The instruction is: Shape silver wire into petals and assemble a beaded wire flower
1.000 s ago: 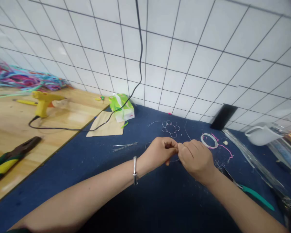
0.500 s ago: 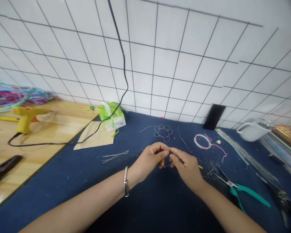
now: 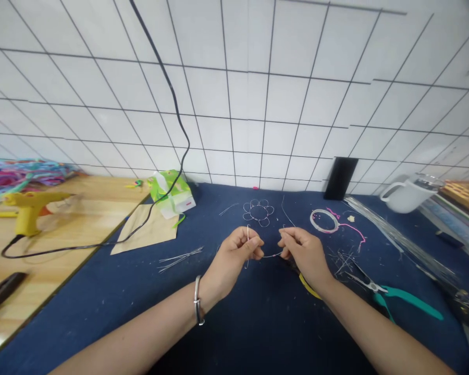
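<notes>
My left hand (image 3: 236,252) pinches a thin silver wire whose end stands up above the fingers. My right hand (image 3: 303,255) is closed on the other side of the same wire (image 3: 271,255), which sags in a short curve across the gap, with a small pinkish bead or mark on it. Beyond the hands lies a flower-shaped wire frame (image 3: 259,212) with round loop petals. A yellow-handled tool (image 3: 308,287) shows partly under my right hand, mostly hidden. Loose straight wires (image 3: 180,258) lie left of my left hand.
At right are a white ring dish (image 3: 323,221) with pink beads, wire scraps (image 3: 342,260), teal-handled pliers (image 3: 408,301), a wire bundle (image 3: 402,239) and a white mug (image 3: 408,194). At left, a yellow glue gun (image 3: 27,211) trails its black cord (image 3: 101,244) across beige paper (image 3: 140,234).
My hands have moved apart, from touching to a gap with the wire stretched between them. More of the yellow-handled tool shows. The camera view has shifted slightly.
</notes>
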`<control>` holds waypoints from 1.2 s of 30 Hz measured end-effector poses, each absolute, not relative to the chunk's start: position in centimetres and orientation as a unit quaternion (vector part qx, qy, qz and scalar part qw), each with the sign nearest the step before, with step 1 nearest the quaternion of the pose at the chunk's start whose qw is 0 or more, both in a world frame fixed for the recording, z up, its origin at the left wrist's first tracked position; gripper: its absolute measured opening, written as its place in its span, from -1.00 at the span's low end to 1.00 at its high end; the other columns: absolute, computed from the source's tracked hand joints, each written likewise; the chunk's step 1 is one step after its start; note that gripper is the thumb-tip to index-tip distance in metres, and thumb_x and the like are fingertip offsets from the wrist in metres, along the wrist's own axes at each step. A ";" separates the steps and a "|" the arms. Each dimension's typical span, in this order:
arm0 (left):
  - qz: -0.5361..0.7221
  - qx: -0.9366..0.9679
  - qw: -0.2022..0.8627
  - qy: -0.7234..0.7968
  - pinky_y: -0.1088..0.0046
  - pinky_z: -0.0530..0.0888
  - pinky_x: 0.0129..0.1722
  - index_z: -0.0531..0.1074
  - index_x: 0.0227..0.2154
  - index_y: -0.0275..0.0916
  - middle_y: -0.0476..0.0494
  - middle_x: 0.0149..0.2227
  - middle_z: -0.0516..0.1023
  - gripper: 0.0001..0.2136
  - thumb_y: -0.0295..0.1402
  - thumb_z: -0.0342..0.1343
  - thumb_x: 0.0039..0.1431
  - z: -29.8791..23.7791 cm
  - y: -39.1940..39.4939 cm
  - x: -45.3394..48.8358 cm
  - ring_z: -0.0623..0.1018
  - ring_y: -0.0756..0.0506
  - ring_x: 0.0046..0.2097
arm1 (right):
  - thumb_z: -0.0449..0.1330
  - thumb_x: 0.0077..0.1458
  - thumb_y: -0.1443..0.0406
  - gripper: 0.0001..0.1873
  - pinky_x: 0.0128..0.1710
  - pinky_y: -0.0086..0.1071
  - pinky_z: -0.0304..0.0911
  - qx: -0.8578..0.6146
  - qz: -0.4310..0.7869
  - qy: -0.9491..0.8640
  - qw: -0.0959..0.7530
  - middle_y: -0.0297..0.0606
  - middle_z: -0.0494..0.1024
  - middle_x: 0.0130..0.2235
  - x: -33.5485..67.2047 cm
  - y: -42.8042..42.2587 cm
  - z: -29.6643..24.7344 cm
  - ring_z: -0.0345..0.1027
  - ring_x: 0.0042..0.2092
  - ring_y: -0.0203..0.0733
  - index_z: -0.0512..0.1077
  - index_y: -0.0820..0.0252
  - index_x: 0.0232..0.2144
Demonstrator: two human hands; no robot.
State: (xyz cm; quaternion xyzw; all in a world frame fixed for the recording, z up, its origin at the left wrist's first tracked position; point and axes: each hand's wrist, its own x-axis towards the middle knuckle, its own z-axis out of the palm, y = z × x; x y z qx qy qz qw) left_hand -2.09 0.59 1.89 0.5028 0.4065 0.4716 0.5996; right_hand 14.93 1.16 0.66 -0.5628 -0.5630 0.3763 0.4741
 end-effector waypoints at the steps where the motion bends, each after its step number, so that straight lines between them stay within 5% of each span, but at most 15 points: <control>1: 0.480 0.504 0.592 0.407 0.54 0.33 -0.39 0.32 -0.38 -0.28 -0.04 -0.48 0.42 -0.86 -0.30 -0.01 0.13 1.9 0.6 -2.1 0.42 0.04 -0.43 | 0.05 0.04 0.12 -0.68 -0.55 -0.44 0.29 -0.564 0.374 -0.562 0.475 -0.27 0.46 -0.47 15.0 1.2 0.6 0.33 -0.55 -0.32 0.44 0.24 -0.32; 6: 0.492 0.522 0.563 0.411 0.46 0.39 -0.35 0.38 -0.27 -0.28 -0.10 -0.38 0.47 -0.78 -0.26 -0.07 0.17 1.5 0.8 -2.2 0.46 0.02 -0.42 | 0.02 0.08 0.19 -0.73 -0.53 -0.45 0.29 -0.572 0.309 -0.615 0.446 -0.31 0.50 -0.47 15.1 1.0 0.4 0.34 -0.56 -0.33 0.44 0.19 -0.29; 11: 0.431 0.581 0.541 0.429 0.47 0.40 -0.34 0.44 -0.26 -0.29 -0.09 -0.42 0.49 -0.78 -0.28 0.00 0.13 1.5 0.9 -2.5 0.49 0.00 -0.42 | 0.00 0.11 0.32 -0.75 -0.17 -0.35 0.28 -0.515 0.085 -0.759 0.389 -0.25 0.54 -0.25 15.5 0.7 0.2 0.41 -0.22 -0.23 0.45 0.15 -0.22; 18: 0.385 0.616 0.545 0.420 0.43 0.42 -0.34 0.43 -0.24 -0.27 -0.11 -0.40 0.53 -0.78 -0.30 -0.04 0.14 1.4 1.0 -2.7 0.53 -0.03 -0.41 | -0.03 0.11 0.46 -0.67 -0.33 -0.38 0.24 -0.424 -0.135 -0.864 0.234 -0.17 0.49 -0.39 16.5 0.4 0.5 0.36 -0.32 -0.23 0.35 0.31 -0.08; 36: 0.377 0.592 0.611 0.366 0.43 0.41 -0.38 0.25 -0.38 -0.29 -0.11 -0.42 0.52 -0.92 -0.39 0.00 0.15 1.0 1.3 -2.4 0.52 -0.01 -0.44 | -0.02 0.10 0.43 -0.70 -0.41 -0.36 0.16 -0.390 -0.148 -0.890 0.183 -0.23 0.43 -0.42 16.3 0.2 0.5 0.26 -0.39 -0.24 0.33 0.34 -0.10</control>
